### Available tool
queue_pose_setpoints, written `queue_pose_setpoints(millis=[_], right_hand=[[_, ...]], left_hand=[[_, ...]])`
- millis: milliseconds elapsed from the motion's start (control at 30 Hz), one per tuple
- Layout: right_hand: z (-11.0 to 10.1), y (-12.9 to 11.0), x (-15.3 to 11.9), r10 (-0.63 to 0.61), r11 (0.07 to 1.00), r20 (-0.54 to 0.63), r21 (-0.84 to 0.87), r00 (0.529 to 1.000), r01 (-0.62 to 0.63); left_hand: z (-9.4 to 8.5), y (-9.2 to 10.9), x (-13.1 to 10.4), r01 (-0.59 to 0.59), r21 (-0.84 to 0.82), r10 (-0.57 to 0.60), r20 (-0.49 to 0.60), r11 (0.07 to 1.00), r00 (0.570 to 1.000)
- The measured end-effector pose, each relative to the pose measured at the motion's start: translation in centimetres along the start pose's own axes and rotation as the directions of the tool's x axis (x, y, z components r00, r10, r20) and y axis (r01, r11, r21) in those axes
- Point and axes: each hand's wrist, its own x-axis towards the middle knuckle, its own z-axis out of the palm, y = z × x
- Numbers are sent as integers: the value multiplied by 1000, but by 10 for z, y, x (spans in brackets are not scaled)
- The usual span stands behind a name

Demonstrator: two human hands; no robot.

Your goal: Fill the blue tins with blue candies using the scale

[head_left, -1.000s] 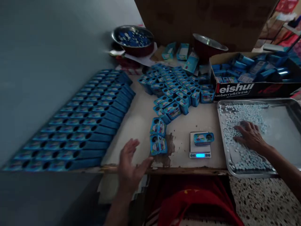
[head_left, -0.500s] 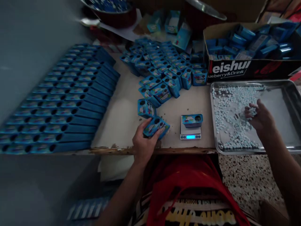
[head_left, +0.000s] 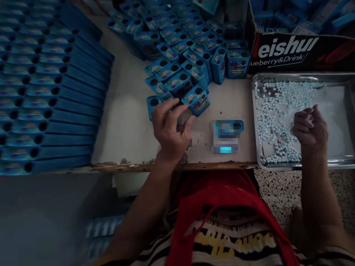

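One left hand (head_left: 172, 129): released, near boxes (head_left: 196, 100)
My right hand (head_left: 311, 126): clenched above tray (head_left: 338, 136), contents unclear
Surface (head_left: 122, 136): open toward front-left edge

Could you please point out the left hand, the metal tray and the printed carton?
Left hand (head_left: 170, 135): head view, back of hand.
Metal tray (head_left: 337, 123): head view, bare floor.
Printed carton (head_left: 294, 68): head view, front wall.

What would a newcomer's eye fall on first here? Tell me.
Probably the long rows of blue boxes crowding the left side of the table. Then the shallow metal tray on the right, strewn with small pale pellets, the right hand over it. In the middle, near the table's front edge, a cyan display glows.
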Motion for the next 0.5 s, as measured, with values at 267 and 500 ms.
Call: queue_pose_setpoints(millis=[267, 500], right_hand=[[38, -5, -20, -202, 915, 11, -355, 979, 192], [30, -17, -30, -265, 649, 163, -699, 950, 301]], left_hand=[[-15, 24, -29, 27, -141, -10, 116, 990, 993], [9, 31, -28, 243, -437, -81, 357, 866, 930]])
